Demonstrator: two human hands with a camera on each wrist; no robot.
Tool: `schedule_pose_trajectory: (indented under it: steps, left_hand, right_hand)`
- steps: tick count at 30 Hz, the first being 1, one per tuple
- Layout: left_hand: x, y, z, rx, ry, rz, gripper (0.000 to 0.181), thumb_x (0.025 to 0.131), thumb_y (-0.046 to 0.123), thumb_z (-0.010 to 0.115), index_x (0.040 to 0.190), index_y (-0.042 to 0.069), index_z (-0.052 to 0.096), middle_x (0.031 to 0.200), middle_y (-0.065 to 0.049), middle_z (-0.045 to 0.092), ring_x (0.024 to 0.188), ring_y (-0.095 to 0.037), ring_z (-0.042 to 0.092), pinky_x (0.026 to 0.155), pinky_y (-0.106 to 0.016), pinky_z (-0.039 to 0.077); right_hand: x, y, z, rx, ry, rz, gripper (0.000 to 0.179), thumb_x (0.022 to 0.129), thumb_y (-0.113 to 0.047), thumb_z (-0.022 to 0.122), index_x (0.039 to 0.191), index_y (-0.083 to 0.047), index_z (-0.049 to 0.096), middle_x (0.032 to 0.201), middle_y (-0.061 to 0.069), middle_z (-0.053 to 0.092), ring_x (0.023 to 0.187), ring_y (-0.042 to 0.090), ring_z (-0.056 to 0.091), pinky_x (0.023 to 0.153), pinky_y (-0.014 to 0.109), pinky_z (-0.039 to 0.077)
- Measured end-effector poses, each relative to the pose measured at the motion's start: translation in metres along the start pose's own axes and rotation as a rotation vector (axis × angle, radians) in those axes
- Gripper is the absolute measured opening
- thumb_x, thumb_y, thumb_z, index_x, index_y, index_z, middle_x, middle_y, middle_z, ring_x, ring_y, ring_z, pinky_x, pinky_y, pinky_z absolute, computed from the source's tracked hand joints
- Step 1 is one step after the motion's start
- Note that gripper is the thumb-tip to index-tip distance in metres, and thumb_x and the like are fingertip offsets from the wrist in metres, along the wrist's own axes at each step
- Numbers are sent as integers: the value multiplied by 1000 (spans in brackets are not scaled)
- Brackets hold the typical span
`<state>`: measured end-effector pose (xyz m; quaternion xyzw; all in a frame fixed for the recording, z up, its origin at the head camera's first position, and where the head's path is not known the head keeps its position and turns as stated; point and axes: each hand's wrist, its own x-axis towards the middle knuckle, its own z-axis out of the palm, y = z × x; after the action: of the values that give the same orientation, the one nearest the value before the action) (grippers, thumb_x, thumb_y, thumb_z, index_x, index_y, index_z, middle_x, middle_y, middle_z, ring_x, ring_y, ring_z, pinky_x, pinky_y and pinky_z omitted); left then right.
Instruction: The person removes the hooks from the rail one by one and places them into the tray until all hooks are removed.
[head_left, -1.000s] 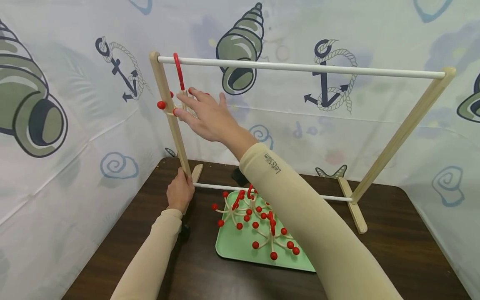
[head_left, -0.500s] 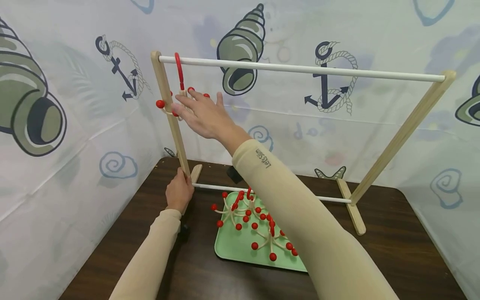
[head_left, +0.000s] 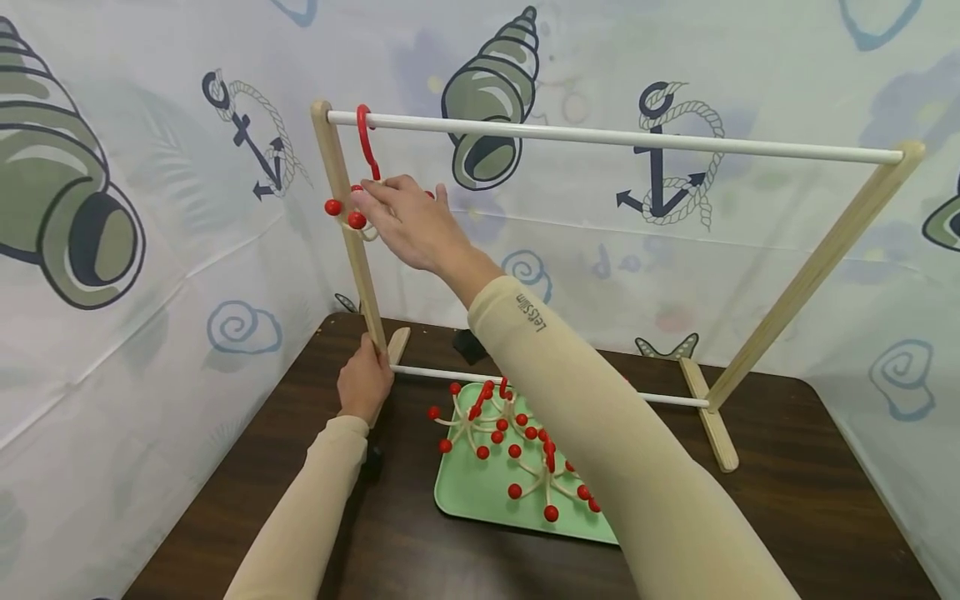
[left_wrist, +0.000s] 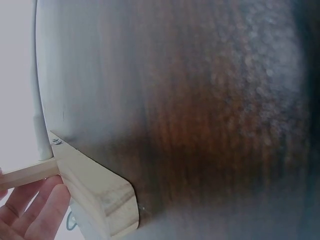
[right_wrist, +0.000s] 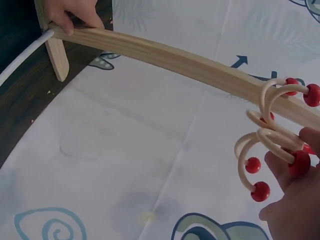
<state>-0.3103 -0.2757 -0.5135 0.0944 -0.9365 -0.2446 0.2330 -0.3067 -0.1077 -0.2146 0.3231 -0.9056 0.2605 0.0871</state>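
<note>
In the head view, a piece with a red hook (head_left: 367,142) and curved cream arms ending in red balls (head_left: 357,220) hangs from the white top rod (head_left: 600,133) of a wooden rack, near its left end. My right hand (head_left: 420,221) is at this piece, its fingers fairly straight and partly hiding the stem and arms. In the right wrist view the cream arms (right_wrist: 265,140) curl beside that hand. My left hand (head_left: 364,382) grips the left wooden post (head_left: 347,225) low down, just above its foot (left_wrist: 100,192).
A green tray (head_left: 457,500) on the dark wood table (head_left: 397,558) carries several similar red-hooked pieces (head_left: 550,475), partly hidden by my right sleeve. The right post (head_left: 810,283) leans outward. Behind hangs a printed cloth (head_left: 570,67).
My right hand's fingers have drawn closer together at the hanging piece, which has turned slightly under its hook. My left hand keeps its place on the post. The head view has shifted a little.
</note>
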Motion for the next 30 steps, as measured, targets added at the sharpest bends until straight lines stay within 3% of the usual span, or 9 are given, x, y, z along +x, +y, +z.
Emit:
schedule_pose_trajectory:
  steps: [3, 5, 7, 10, 17, 24, 30]
  left_hand:
    - [1, 1, -1, 4, -8, -7, 24, 98, 18, 53, 113, 1, 47, 88, -23, 64, 76, -47, 64, 63, -59, 47]
    - [2, 1, -1, 7, -12, -10, 24, 98, 18, 53, 113, 1, 47, 89, -23, 64, 77, -47, 64, 64, -59, 46]
    - [3, 1, 0, 7, -15, -14, 24, 98, 19, 53, 114, 2, 47, 90, -23, 64, 78, -46, 64, 64, -59, 47]
    - [4, 2, 0, 6, -23, -18, 24, 99, 21, 52, 115, 3, 47, 91, -22, 64, 78, -45, 64, 65, -58, 47]
    - [2, 4, -1, 5, -28, -19, 23, 98, 19, 52, 114, 2, 47, 91, -22, 64, 79, -45, 64, 65, -59, 47]
    - [1, 3, 0, 2, -30, -24, 24, 99, 20, 51, 114, 2, 47, 92, -22, 64, 80, -46, 64, 66, -59, 46]
    - [1, 0, -1, 0, -28, -18, 26, 99, 20, 51, 115, 1, 47, 93, -24, 64, 81, -47, 64, 66, -60, 46]
  right_hand:
    - [-1, 4, -1, 32, 60, -16, 50, 104, -49, 32, 146, -26, 47, 143, -2, 47, 134, 10, 41, 116, 40, 9]
    - [-2, 6, -2, 56, 97, -13, 44, 105, -43, 39, 143, -25, 52, 139, -2, 52, 126, 11, 47, 111, 34, 23]
    - [-1, 7, -3, 76, 141, -1, 39, 103, -36, 47, 139, -24, 57, 132, -1, 57, 116, 12, 52, 101, 27, 36]
    - [-1, 9, -6, 83, 211, 21, 35, 100, -27, 57, 134, -23, 62, 122, -1, 62, 103, 11, 56, 80, 21, 45]
    - [-2, 13, -16, 76, 358, 2, 31, 95, -17, 65, 125, -23, 69, 107, -1, 67, 89, 10, 59, 70, 18, 46]
    - [-12, 18, -32, 158, 384, -9, 28, 94, -13, 66, 120, -19, 72, 110, -2, 68, 94, 10, 63, 72, 20, 48]
    - [-32, 26, -44, 249, 392, -28, 24, 93, -12, 66, 116, -15, 74, 109, -2, 69, 95, 9, 66, 74, 20, 50]
